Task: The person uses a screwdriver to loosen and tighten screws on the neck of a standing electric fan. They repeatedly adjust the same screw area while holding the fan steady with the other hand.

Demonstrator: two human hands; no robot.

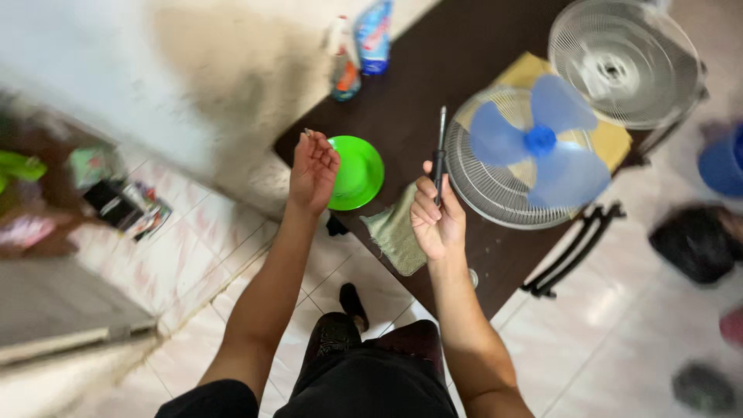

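My right hand [435, 217] is shut on a screwdriver [440, 151] with a black handle, its metal shaft pointing away from me over a dark brown table [433, 70]. My left hand [313, 170] is raised with the palm up beside a green bowl [357, 172]; a small object seems pinched at its fingertips, too small to tell what. Just right of the screwdriver lies a fan's rear grille with blue blades [542, 143]. The detached white front grille [623, 62] rests beyond it.
A green cloth [395, 232] hangs over the table's near edge. Two spray bottles [360, 46] stand at the far end. A yellow cloth [611, 139] lies under the fan. A black stand piece [573, 248], dark bag [693, 240] and blue bucket [724, 162] sit on the tiled floor.
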